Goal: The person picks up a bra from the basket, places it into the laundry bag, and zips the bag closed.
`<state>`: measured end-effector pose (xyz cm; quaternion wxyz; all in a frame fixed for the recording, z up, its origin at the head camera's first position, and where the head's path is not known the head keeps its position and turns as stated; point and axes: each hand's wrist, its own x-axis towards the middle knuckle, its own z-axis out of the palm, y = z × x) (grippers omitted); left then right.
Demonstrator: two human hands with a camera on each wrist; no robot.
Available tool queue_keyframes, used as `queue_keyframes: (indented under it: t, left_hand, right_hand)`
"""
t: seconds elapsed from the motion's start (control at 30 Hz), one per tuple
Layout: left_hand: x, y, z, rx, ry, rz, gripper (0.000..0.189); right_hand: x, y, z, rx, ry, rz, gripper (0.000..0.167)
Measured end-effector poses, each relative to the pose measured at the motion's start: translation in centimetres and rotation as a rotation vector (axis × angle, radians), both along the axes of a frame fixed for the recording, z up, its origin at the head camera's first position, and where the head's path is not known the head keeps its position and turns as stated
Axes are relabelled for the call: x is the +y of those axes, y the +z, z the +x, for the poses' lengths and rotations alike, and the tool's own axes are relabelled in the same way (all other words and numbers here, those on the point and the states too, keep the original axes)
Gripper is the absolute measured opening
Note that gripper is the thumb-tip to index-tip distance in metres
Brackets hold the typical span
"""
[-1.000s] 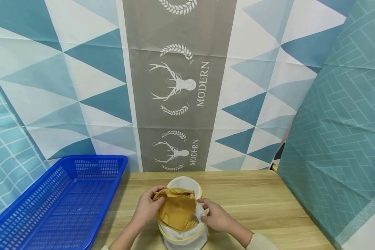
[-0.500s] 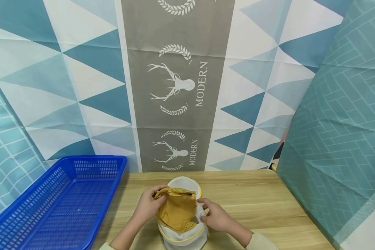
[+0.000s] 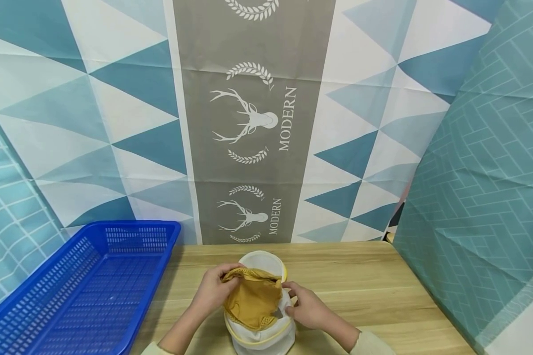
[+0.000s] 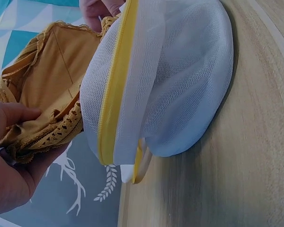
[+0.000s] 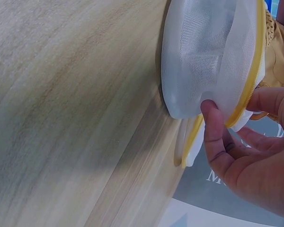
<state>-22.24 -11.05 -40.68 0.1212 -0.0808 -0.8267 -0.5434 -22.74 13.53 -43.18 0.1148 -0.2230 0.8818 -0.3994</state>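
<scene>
A white mesh laundry bag with a yellow zip edge stands on the table, its round lid folded back. Mustard-yellow lace-trimmed underwear lies partly in the bag's mouth and partly above it. My left hand pinches the underwear's edge, thumb on the inner side, as the left wrist view shows at the lace trim. On the opposite side, my right hand holds the bag's rim; in the right wrist view its fingertips press the white mesh beside the yellow zip.
A large blue plastic basket with slotted walls stands at the left. The wooden table extends to a patterned cloth wall behind, and a teal sheet hangs along the right.
My left hand and the underwear's upper edge have shifted slightly to the right. The right hand and the bag stay nearly where they were.
</scene>
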Motion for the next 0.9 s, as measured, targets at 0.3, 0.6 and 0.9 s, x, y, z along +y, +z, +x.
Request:
queue_keyframes:
  t: [0.3, 0.6, 0.9]
  left_hand:
    - [0.08, 0.31, -0.01, -0.003, -0.023, -0.014, 0.022]
    - [0.06, 0.30, -0.19, 0.014, -0.046, -0.063, 0.021]
    - [-0.05, 0.32, -0.10, 0.031, -0.086, -0.109, 0.022]
  right_hand:
    - [0.03, 0.07, -0.03, -0.009, -0.007, 0.003, 0.053]
    - [-0.04, 0.29, 0.04, -0.024, -0.014, 0.001, 0.052]
    - [0.00, 0.29, 0.02, -0.040, -0.030, 0.014, 0.053]
